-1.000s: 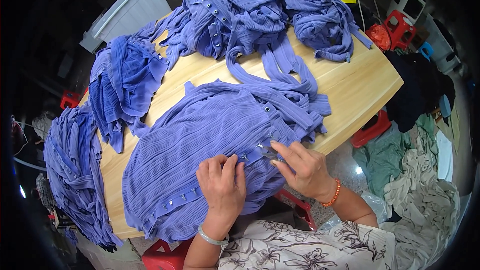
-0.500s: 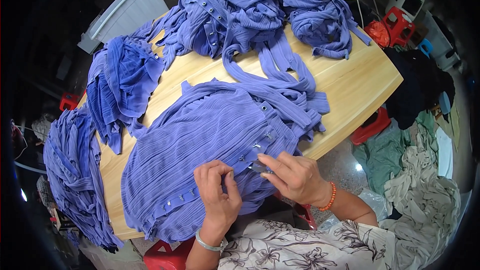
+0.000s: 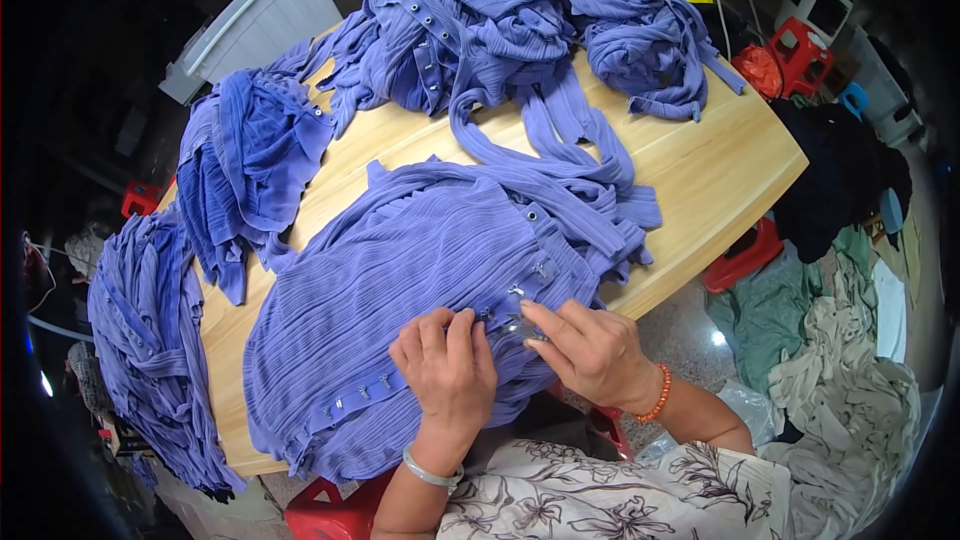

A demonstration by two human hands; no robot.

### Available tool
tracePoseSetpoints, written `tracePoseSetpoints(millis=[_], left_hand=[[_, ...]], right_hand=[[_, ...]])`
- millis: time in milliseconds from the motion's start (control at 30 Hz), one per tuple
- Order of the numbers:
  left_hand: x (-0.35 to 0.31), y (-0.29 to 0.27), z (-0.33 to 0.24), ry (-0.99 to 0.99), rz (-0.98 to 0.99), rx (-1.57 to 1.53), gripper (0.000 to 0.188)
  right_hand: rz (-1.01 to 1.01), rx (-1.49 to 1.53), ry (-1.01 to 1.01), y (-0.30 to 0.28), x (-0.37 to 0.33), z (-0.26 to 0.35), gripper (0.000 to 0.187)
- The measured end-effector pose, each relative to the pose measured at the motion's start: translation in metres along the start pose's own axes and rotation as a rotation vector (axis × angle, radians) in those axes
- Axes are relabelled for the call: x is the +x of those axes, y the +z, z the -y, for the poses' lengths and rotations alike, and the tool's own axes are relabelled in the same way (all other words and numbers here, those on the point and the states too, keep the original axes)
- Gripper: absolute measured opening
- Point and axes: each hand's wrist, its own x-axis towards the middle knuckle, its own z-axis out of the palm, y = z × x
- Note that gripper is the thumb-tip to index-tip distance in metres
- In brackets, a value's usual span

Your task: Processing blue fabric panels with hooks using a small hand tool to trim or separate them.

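A purple ribbed knit garment (image 3: 390,250) lies spread in front of me, its band lined with several small shiny fasteners (image 3: 515,292). My left hand (image 3: 447,365) is closed on the band's edge, fingertips pinched beside one fastener. In my right hand (image 3: 590,352), thumb and forefinger grip small metal snips (image 3: 522,328), whose tip is close to that same fastener. The fingers partly cover the snips, so their exact shape is hard to make out. Part of the band is hidden behind my left hand.
More purple garments are heaped at the table's far side (image 3: 480,20) and hang over its left edge (image 3: 140,340). The wooden table (image 3: 720,160) has a corner at right. Beyond it are a white bin (image 3: 265,15), red stools (image 3: 800,55) and piled beige cloth (image 3: 840,390).
My left hand has moved slightly up and right along the band, its fingertips now at a fastener. My right hand has barely shifted, still with the snips.
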Motion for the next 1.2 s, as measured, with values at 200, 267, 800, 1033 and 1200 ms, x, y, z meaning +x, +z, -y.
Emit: tracePoseSetpoints(millis=[200,267,800,1033,1200], left_hand=[[-0.001,0.002,0.004,0.02,-0.021,-0.035,0.022],[-0.002,-0.001,0.005,-0.011,-0.019,-0.098,0.02],[-0.013,-0.013,0.0,-0.021,-0.054,-0.273,0.021],[-0.015,-0.014,-0.006,0.019,-0.009,-0.317,0.022],[-0.031,-0.026,-0.027,0.229,0.492,-0.761,0.01]], right_hand=[[0.002,0.009,0.0,-0.002,0.001,0.001,0.041],[0.003,0.018,-0.011,-0.001,0.001,0.001,0.041],[-0.047,-0.009,-0.078,0.015,0.009,0.014,0.048],[-0.071,0.021,-0.069,0.015,0.008,0.008,0.041],[-0.101,0.072,0.099,0.006,0.012,-0.003,0.04]])
